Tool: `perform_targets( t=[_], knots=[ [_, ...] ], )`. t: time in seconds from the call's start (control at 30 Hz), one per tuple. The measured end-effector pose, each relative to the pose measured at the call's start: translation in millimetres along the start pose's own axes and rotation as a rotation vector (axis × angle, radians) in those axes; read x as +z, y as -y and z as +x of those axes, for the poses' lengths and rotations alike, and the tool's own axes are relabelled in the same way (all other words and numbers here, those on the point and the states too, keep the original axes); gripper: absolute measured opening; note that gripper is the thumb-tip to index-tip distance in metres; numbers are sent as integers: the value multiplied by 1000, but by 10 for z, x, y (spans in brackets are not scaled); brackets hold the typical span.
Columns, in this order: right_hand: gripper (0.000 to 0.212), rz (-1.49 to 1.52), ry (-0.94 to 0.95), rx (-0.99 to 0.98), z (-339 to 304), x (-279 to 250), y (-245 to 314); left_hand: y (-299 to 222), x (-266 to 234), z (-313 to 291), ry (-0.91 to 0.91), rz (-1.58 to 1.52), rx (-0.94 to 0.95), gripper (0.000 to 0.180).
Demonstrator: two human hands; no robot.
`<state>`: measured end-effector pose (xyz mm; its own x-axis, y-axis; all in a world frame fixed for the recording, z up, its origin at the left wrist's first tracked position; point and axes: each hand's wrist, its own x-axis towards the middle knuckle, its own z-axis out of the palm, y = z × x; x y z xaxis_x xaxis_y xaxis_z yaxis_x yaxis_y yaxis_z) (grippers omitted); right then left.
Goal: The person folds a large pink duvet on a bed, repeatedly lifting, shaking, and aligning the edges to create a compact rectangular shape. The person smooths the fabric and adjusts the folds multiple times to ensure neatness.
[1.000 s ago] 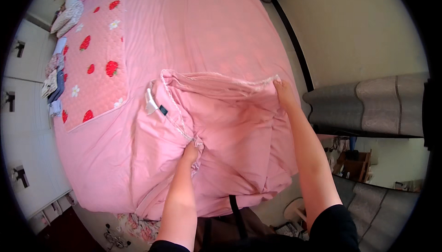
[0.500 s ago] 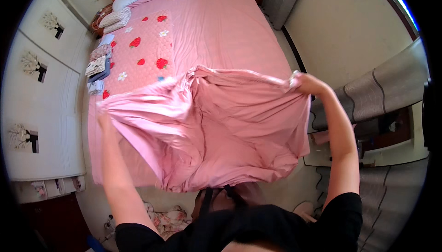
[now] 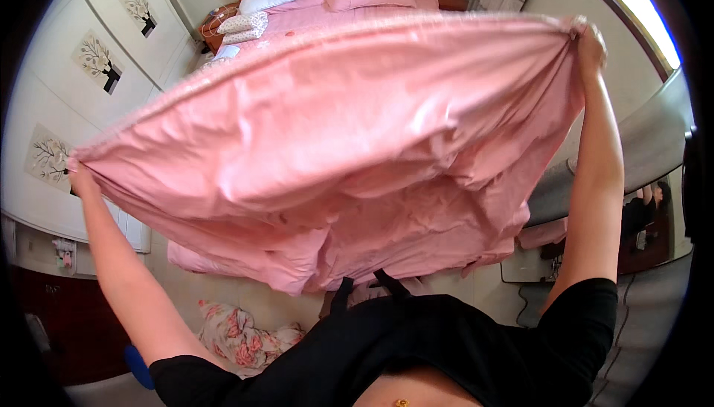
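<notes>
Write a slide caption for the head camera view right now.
The left hand and right hand hold a pink cloth by its edge, spread wide over a bed.

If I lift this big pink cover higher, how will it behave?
The pink cover is probably floppy: folds fan down from the left hand and the right hand. It seems fairly light for its size: just two grips hold that edge up. Spread so wide, it may catch air.

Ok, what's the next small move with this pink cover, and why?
Probably lower the left hand and right hand together, easing the pink cover down over the bed: both grip its edge, which stretches raised between them.
</notes>
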<state>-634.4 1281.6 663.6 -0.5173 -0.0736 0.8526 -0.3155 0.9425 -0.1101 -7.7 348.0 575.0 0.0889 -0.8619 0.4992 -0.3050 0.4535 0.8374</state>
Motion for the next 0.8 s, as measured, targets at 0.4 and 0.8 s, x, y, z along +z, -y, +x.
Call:
perform_targets(
  t=[0.4,0.8],
  knots=[
    [22,-605,214,-34,-241,-260,143,25,-314,-149,285,795,332,32],
    [27,828,153,1134,-836,536,-307,-113,1149,-881,434,-665,-651,25]
  ],
)
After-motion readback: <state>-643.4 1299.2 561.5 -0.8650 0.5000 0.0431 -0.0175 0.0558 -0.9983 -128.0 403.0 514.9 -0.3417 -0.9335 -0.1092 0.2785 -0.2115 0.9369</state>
